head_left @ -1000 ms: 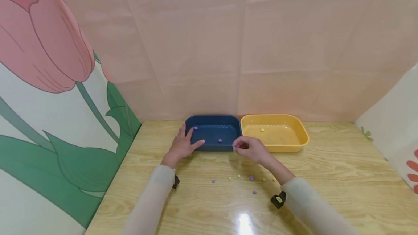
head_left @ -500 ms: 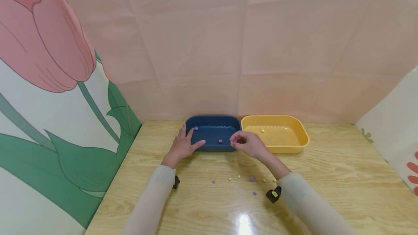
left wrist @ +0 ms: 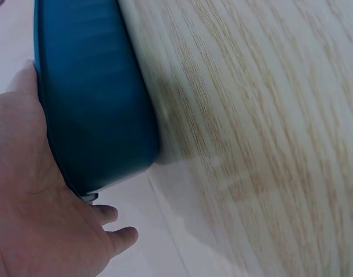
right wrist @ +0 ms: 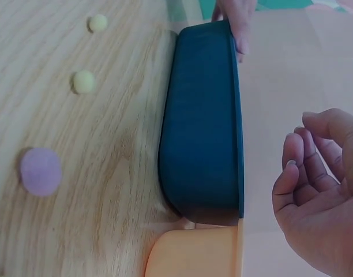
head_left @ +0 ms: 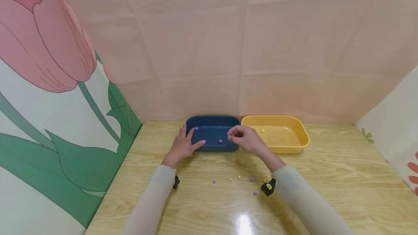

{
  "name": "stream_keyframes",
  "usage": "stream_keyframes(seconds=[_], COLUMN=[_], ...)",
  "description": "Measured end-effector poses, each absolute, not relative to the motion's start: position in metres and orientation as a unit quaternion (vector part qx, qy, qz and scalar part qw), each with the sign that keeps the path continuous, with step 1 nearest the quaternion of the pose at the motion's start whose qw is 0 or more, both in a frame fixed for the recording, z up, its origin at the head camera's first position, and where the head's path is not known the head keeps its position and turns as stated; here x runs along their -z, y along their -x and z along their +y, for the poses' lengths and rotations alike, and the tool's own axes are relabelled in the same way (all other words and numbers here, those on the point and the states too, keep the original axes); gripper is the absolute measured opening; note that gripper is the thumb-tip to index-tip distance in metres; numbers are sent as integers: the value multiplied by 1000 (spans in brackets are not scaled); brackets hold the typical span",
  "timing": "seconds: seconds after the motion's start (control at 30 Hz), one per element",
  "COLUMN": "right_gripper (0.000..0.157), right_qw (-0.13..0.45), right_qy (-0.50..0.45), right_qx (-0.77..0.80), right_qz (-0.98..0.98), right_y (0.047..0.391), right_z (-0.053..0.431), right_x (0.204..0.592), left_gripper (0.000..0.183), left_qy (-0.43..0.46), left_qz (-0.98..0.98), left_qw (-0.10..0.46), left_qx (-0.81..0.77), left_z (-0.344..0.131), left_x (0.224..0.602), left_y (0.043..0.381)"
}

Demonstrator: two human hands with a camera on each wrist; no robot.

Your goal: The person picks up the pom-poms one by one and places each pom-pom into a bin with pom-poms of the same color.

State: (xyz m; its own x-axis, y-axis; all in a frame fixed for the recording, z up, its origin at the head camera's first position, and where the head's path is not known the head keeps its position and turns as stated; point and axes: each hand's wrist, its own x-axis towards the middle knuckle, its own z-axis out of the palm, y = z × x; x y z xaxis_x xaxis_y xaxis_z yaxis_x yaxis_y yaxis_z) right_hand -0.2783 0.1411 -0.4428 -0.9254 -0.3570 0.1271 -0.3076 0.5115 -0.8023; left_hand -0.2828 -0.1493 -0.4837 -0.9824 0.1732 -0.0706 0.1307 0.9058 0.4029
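Note:
My left hand (head_left: 181,146) rests with spread fingers on the left end of the dark blue tray (head_left: 213,148), its thumb over the front rim. In the left wrist view the palm lies along that rim. Above the tray's right end, my right hand (head_left: 246,139) pinches a small purple pom-pom (head_left: 229,136) between thumb and fingertips. In the right wrist view the curled fingers hide it. Two purple pom-poms lie inside the blue tray, one near the left hand's fingers and another purple pom-pom (head_left: 220,141) near the front.
A yellow tray (head_left: 287,149) stands against the blue one's right side, with a yellow pom-pom (head_left: 262,131) in it. Several loose pom-poms lie on the wooden table (head_left: 196,206) in front, including a larger purple pom-pom (right wrist: 41,171). A pink cloth backdrop (head_left: 183,53) hangs behind.
My right hand has moved left and farther in, from the blue tray's front right corner to over its right end, still pinching the purple pom-pom. The left hand has stayed put.

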Motion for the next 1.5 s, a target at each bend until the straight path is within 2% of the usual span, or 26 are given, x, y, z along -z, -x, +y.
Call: stream_keyframes(seconds=[0.53,1.5], right_gripper=[17,20], right_qw=[40,54], right_qy=[132,64], right_qx=[477,485], right_qz=[868,871], right_y=[297,317], right_z=[141,133], right_x=[447,447], left_gripper=[96,98], left_qy=[-78,-87], left_qz=[982,985], left_qw=[50,49], left_qx=[-165,-144], left_z=[-148,-147], left_x=[478,478], left_y=[280,281])
